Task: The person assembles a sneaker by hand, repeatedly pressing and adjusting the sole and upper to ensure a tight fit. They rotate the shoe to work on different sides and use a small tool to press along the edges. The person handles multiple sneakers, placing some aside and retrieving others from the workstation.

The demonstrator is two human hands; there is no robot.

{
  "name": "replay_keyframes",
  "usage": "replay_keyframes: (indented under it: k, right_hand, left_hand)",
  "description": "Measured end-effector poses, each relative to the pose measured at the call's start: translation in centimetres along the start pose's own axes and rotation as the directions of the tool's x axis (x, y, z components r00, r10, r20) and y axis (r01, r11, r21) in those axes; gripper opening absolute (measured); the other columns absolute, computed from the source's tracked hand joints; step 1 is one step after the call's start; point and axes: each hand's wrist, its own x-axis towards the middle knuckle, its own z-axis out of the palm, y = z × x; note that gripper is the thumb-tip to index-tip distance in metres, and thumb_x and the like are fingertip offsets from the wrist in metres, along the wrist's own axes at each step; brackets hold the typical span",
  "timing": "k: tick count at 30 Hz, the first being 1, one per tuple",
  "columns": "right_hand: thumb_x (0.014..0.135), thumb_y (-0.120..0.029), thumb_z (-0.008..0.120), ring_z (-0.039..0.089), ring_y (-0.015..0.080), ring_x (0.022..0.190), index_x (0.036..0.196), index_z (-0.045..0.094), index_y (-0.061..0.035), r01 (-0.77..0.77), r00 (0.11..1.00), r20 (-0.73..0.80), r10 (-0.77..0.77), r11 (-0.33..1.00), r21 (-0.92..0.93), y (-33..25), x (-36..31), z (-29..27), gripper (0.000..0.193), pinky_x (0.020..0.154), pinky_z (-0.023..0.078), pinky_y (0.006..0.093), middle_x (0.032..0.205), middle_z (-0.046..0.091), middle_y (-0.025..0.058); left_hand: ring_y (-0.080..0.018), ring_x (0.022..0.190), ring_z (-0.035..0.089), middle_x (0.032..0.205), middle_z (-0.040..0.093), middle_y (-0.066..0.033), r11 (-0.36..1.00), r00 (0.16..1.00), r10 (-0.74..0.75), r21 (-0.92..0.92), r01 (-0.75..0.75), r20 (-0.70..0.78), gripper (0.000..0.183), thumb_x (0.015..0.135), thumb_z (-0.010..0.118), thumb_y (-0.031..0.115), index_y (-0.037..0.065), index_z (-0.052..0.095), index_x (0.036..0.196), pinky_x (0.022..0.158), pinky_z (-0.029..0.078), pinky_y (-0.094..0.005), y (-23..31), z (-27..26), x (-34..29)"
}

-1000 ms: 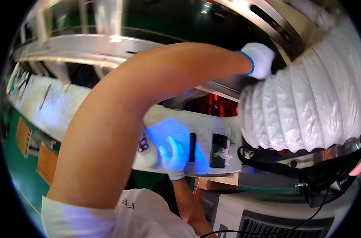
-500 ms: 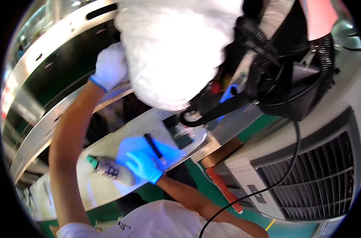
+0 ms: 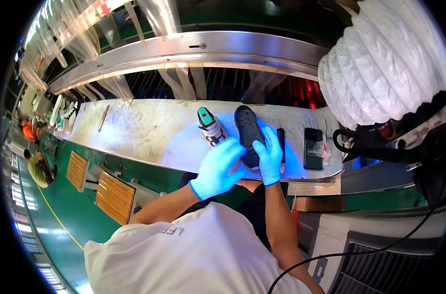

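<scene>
Both my hands wear pale gloves lit blue by a lamp. Between them, tilted above the bench, is a dark shoe sole [image 3: 248, 128] with small holes in its face. My right hand [image 3: 269, 156] grips its right side, thumb laid across the near part. My left hand [image 3: 218, 167], slightly blurred, is beside the sole's near end, thumb and fingers apart with nothing visible between them. Just beyond the left hand lies a light shoe upper [image 3: 212, 132] with dark markings on a teal-topped last; the hand hides its near end. A black stick-shaped tool [image 3: 281, 139] lies right of my right hand.
A dark phone-like device [image 3: 313, 158] lies on the right of the worn bench [image 3: 149, 125]. Behind runs a metal-framed conveyor [image 3: 218, 49] with clear strips. A white ribbed duct [image 3: 380, 68] hangs at right, above a black cable. Two people are far left.
My left hand has come back from the conveyor side to the bench. A dark sole is now in my right hand. The view has turned and levelled over the bench.
</scene>
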Motion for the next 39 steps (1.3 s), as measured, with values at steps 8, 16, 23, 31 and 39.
replay_keyframes:
  k: [8,16,23,31,39]
  right_hand:
    - [0.100,-0.001,0.074,0.070,0.0263,0.130,0.148,0.067,0.0099,-0.182,0.982,-0.048,0.183,0.983,0.023,2.7,1.4,-0.2,0.050,0.115,0.054,0.0381,0.145,0.073,0.0192]
    - [0.101,-0.005,0.075,0.069,0.0325,0.136,0.148,0.068,0.0072,-0.138,0.989,-0.086,0.118,0.948,-0.287,-2.0,-7.0,1.4,0.049,0.117,0.054,0.0432,0.148,0.071,0.0219]
    - [0.099,-0.032,0.087,0.062,0.0429,0.147,0.148,0.067,0.0046,0.207,0.978,0.157,-0.140,0.764,-0.612,-5.5,-10.1,-0.3,0.064,0.122,0.050,0.0495,0.155,0.066,0.0248]
    - [0.086,-0.051,0.095,0.049,0.0542,0.155,0.155,0.060,-0.0028,0.394,0.893,0.440,-0.092,0.631,-0.669,-5.5,-13.0,-1.5,0.091,0.124,0.046,0.0606,0.167,0.054,0.0282]
    - [0.078,-0.016,0.093,0.056,0.0523,0.148,0.144,0.068,-0.0059,0.405,0.914,0.343,-0.216,0.546,-0.734,-2.2,-14.2,0.2,0.071,0.122,0.048,0.0583,0.161,0.060,0.0247]
  left_hand:
    - [-0.0361,0.131,0.072,0.144,0.071,-0.0211,0.631,0.591,-0.774,-0.333,0.700,-0.225,0.098,0.077,0.096,0.027,0.008,0.047,0.160,0.111,0.057,-0.0475,-6.2,2.7,4.3]
    - [-0.0321,0.127,0.075,0.137,0.076,-0.0177,0.530,0.630,-0.775,-0.506,0.680,0.036,0.093,0.073,0.093,0.024,0.009,0.057,0.157,0.112,0.057,-0.0436,-5.3,-0.7,-1.8]
    - [-0.0288,0.136,0.068,0.155,0.064,-0.0237,0.687,0.791,-0.610,-0.532,0.496,-0.051,0.094,0.082,0.098,0.020,-0.005,0.052,0.160,0.114,0.056,-0.0449,-5.6,1.1,-7.0]
    - [-0.0487,0.119,0.070,0.136,0.066,-0.0272,0.992,0.996,-0.042,-0.120,0.031,-0.084,0.073,0.074,0.096,0.031,0.001,0.067,0.134,0.099,0.058,-0.0524,-5.3,-2.9,-11.3]
    - [-0.0424,0.117,0.073,0.134,0.071,-0.0176,0.973,0.970,0.197,0.148,-0.176,-0.145,0.054,0.069,0.085,0.005,0.007,0.075,0.122,0.098,0.060,-0.0520,-8.3,-1.1,-11.3]
